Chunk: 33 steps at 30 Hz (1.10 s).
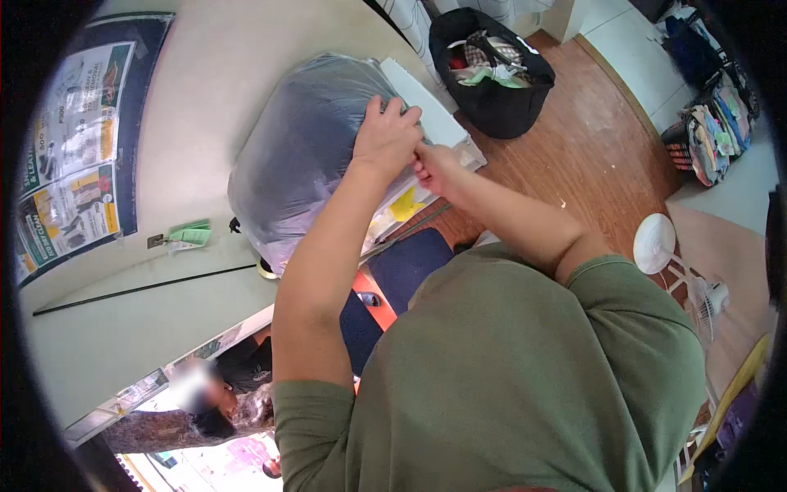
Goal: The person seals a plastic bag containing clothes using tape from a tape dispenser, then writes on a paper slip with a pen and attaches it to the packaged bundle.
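Plastic bag (299, 135) looks already full, mouth unseen; left hand (385, 138) half-curled at it, right hand (441, 170) curled; their hold I cannot tell.

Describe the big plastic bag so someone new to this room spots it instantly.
Start at the pale wall. Right of its posters bulges the big plastic bag, with the left hand and right hand at its right edge. Its grey, partly see-through film sets it apart from the opaque black, open-topped container farther right.
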Tool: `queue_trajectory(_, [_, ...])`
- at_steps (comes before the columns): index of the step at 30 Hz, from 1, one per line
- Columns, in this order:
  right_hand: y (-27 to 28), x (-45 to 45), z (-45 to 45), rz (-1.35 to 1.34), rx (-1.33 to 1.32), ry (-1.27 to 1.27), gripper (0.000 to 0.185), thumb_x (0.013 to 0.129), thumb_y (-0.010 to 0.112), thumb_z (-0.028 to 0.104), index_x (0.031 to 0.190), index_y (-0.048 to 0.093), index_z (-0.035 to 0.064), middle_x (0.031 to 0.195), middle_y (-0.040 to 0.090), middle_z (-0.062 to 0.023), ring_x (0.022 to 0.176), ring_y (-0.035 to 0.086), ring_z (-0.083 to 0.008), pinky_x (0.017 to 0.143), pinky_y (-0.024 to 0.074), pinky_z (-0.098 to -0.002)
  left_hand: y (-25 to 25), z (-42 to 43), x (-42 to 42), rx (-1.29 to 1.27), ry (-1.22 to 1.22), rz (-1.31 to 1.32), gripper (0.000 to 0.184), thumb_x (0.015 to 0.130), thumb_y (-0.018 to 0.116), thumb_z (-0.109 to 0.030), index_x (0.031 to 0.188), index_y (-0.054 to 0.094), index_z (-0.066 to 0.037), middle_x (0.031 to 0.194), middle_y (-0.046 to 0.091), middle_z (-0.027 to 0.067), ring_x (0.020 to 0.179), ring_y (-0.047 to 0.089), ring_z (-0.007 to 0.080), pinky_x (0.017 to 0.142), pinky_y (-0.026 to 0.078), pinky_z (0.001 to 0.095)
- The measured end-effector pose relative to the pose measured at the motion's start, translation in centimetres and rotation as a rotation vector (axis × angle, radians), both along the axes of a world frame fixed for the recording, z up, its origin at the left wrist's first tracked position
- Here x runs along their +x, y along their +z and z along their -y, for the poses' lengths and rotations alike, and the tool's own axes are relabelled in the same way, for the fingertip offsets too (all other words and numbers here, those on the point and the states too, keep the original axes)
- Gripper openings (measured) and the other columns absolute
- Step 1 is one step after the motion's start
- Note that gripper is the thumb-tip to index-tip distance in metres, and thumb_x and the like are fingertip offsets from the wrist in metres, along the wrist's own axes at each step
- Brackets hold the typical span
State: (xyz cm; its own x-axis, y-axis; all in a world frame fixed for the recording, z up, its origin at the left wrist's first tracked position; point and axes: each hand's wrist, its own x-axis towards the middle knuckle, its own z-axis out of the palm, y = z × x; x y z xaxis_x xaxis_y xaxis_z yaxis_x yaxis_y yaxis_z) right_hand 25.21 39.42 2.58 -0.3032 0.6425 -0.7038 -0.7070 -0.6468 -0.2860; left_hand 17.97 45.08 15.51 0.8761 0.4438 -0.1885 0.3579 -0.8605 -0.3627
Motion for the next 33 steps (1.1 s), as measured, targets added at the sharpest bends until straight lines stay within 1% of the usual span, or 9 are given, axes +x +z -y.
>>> queue_trajectory(3, [-1.6, -3.6, 0.7, -0.225, 0.051, -0.179, 0.049, 0.091, 0.060, 0.056, 0.064, 0.051, 0.0156, 0.056, 0.046, 0.0048, 0.042, 0.032, -0.0067, 0.038, 0.0236, -0.0217, -0.4, 0.3, -0.9, 0.001, -0.024, 0.017, 0.011, 0.075, 0.065, -0.022, 0.080, 0.075, -0.017, 0.101, 0.061, -0.0010, 0.103, 0.056, 0.0222, 0.100, 0.035, 0.0487])
queue_trajectory(8, [-1.8, -7.2, 6.2, -0.050, 0.378, 0.753, 0.033, 0.091, 0.067, 0.037, 0.079, 0.066, 0.0068, 0.064, 0.062, -0.0047, 0.044, 0.046, -0.0096, 0.039, 0.0364, -0.0250, 0.0, 0.5, -1.5, -0.032, 0.001, 0.050, 0.013, 0.078, 0.060, -0.016, 0.078, 0.073, -0.015, 0.109, 0.062, 0.0024, 0.110, 0.055, 0.0244, 0.103, 0.035, 0.0504])
queue_trajectory(10, [-6.7, -5.9, 5.1, 0.441, 0.724, 0.619, 0.039, 0.089, 0.067, 0.043, 0.079, 0.069, 0.0056, 0.068, 0.066, -0.0067, 0.050, 0.053, -0.0119, 0.044, 0.0426, -0.0276, 1.6, 1.5, -2.4, -0.010, -0.043, 0.095, 0.011, 0.077, 0.064, -0.016, 0.085, 0.073, -0.015, 0.117, 0.062, 0.0034, 0.116, 0.054, 0.0260, 0.105, 0.034, 0.0505])
queue_trajectory(13, [-4.2, 3.2, 1.0, 0.731, 0.538, 0.431, 0.062, 0.087, 0.058, 0.064, 0.073, 0.070, 0.0051, 0.061, 0.064, -0.0041, 0.052, 0.060, -0.0125, 0.050, 0.0475, -0.0280, 4.6, 3.2, -4.7, -0.040, 0.026, 0.382, 0.019, 0.076, 0.066, -0.015, 0.094, 0.072, -0.015, 0.120, 0.061, 0.0077, 0.119, 0.054, 0.0279, 0.104, 0.037, 0.0505])
queue_trajectory(17, [-5.4, 5.8, -4.1, 0.665, 0.443, 0.426, 0.052, 0.088, 0.065, 0.053, 0.077, 0.070, 0.0027, 0.064, 0.064, -0.0051, 0.055, 0.059, -0.0126, 0.050, 0.0451, -0.0282, 5.3, 7.1, -12.8, -0.063, 0.291, 0.737, 0.032, 0.077, 0.068, -0.010, 0.108, 0.069, -0.016, 0.120, 0.060, 0.0116, 0.113, 0.057, 0.0308, 0.097, 0.045, 0.0460])
queue_trajectory(21, [-7.9, 5.0, -3.7, 0.988, 0.231, -0.268, 0.043, 0.095, 0.060, 0.040, 0.086, 0.070, -0.0011, 0.078, 0.068, -0.0093, 0.063, 0.058, -0.0164, 0.059, 0.0459, -0.0332, 1.5, 17.5, -22.3, -0.047, 0.733, 0.809, 0.029, 0.081, 0.066, -0.008, 0.109, 0.070, -0.014, 0.119, 0.060, 0.0126, 0.106, 0.060, 0.0325, 0.091, 0.050, 0.0422])
queue_trajectory(23, [-4.4, 2.6, 0.9, 1.347, 0.737, 0.057, 0.044, 0.097, 0.056, 0.038, 0.079, 0.065, -0.0015, 0.069, 0.064, -0.0052, 0.059, 0.052, -0.0151, 0.058, 0.0437, -0.0334, -2.1, 24.6, -26.5, -0.071, 0.960, 0.930, 0.026, 0.083, 0.065, -0.009, 0.107, 0.070, -0.014, 0.114, 0.062, 0.0131, 0.102, 0.062, 0.0325, 0.090, 0.051, 0.0402])
queue_trajectory(27, [2.7, -9.5, 8.4, 0.976, 1.463, 1.032, 0.020, 0.089, 0.070, 0.022, 0.093, 0.069, 0.0028, 0.071, 0.065, -0.0115, 0.062, 0.060, -0.0194, 0.058, 0.0463, -0.0315, -9.6, 39.9, -29.0, -0.109, 1.520, 1.095, 0.013, 0.084, 0.063, -0.007, 0.096, 0.069, -0.008, 0.101, 0.064, 0.0107, 0.093, 0.063, 0.0320, 0.081, 0.053, 0.0400])
queue_trajectory(33, [2.1, -39.0, 8.3, 0.543, 1.648, 0.909, 0.035, 0.090, 0.067, 0.030, 0.110, 0.065, 0.0021, 0.092, 0.068, -0.0170, 0.085, 0.066, -0.0270, 0.073, 0.0507, -0.0375, -21.9, 54.0, -24.9, -0.465, 1.789, 1.034, 0.022, 0.091, 0.058, -0.024, 0.104, 0.069, -0.009, 0.113, 0.064, 0.0148, 0.108, 0.061, 0.0347, 0.091, 0.050, 0.0427])
